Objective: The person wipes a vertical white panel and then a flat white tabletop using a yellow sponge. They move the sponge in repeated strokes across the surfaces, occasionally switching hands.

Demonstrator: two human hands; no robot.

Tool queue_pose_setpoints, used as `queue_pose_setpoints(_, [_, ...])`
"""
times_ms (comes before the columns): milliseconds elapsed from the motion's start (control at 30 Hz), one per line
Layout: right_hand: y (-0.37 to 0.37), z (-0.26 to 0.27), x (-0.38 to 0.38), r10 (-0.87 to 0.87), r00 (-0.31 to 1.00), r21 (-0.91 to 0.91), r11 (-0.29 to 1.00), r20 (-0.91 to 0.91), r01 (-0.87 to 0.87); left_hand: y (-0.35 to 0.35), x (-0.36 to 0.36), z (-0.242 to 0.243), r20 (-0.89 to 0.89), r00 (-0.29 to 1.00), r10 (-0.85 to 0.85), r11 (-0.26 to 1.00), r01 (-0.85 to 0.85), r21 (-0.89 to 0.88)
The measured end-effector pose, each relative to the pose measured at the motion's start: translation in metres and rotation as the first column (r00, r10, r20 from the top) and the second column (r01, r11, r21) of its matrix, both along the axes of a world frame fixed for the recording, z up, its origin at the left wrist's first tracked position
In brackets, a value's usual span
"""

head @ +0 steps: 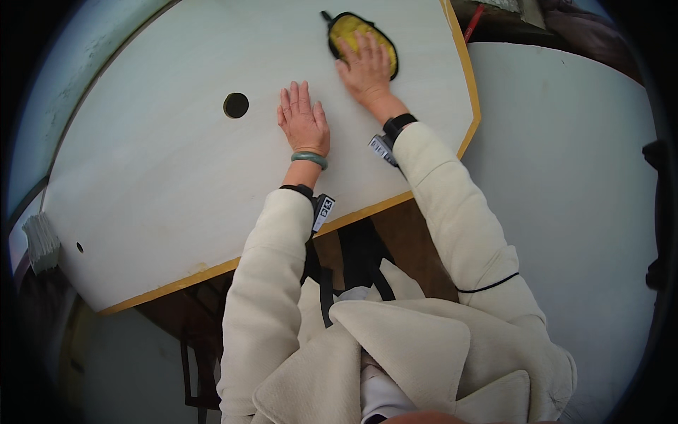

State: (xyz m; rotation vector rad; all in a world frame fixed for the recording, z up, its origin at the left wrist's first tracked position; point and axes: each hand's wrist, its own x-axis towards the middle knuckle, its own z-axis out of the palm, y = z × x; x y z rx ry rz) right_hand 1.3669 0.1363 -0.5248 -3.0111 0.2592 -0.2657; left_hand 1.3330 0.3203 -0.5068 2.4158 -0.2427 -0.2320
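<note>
My right hand (pixel 367 71) presses down, fingers spread, on a yellow oval pad (pixel 343 25) with black trim and a short black tab. Both are slightly blurred, and the pad's underside is hidden. My left hand (pixel 304 119) rests palm down on the white tabletop (pixel 175 159), its fingers a little apart and nothing in it. A green bangle (pixel 310 158) circles the left wrist. Each wrist also wears a black strap with a small device, the left device (pixel 323 213) and the right device (pixel 382 149).
Left of my left hand is a round dark hole (pixel 236 105) in the tabletop, with a smaller hole (pixel 80 247) near its left end. A yellow edge band (pixel 365 213) borders the top. A second pale surface (pixel 561 159) lies to the right. Stacked pale sheets (pixel 41 244) stand far left.
</note>
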Motion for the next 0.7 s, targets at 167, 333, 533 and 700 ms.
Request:
queue_pose_setpoints(167, [0.059, 0.041, -0.049, 0.286, 0.958, 0.273, 0.923, -0.013, -0.271, 0.037, -0.001, 0.015, 0.176, 0.976, 0.128, 0.990, -0.137, 0.039])
queue_pose_setpoints(333, [0.049, 0.056, -0.132, 0.521, 0.852, 0.439, 0.780, -0.062, -0.445, 0.066, -0.007, 0.020, 0.029, 0.990, 0.141, 0.895, -0.139, 0.423])
queue_pose_setpoints(533, [-0.139, 0.040, -0.131, -0.085, 0.981, 0.104, 0.989, -0.173, 0.104, 0.040, 0.002, 0.025, -0.022, 0.998, 0.062, 0.822, -0.039, 0.568])
queue_pose_setpoints(700, [-0.130, 0.034, -0.132, -0.428, 0.889, 0.044, 0.897, -0.165, 0.440, 0.067, -0.016, 0.045, 0.044, 0.997, 0.058, 0.816, -0.072, 0.574])
